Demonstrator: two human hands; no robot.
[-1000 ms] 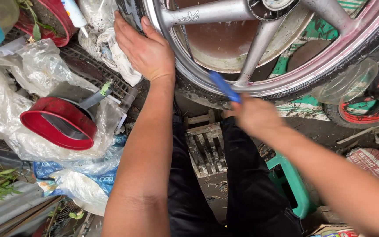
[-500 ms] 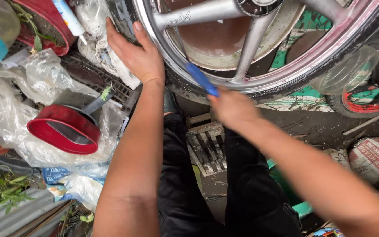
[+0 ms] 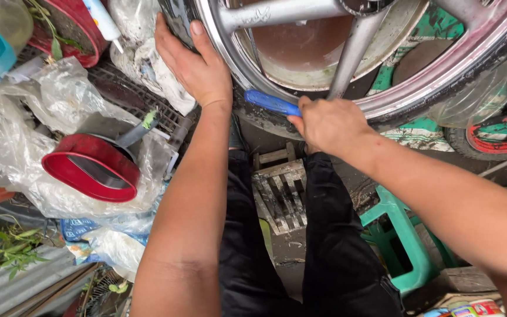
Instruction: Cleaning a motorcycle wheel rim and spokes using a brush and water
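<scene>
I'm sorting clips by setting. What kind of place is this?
Probably an informal roadside wheel-repair spot: a spoked alloy wheel under work, another tyre behind it, corrugated sheet and plastic bags cluttering the ground.

Two hands, one wheel, one brush

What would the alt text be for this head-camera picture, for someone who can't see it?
Seen from above, a person's left hand presses on a motorcycle wheel's tyre while the right hand holds a blue-handled tool against the silver rim. Below are dark trousers, a green plastic stool, and to the left a red bowl on crumpled plastic sheeting.
</scene>
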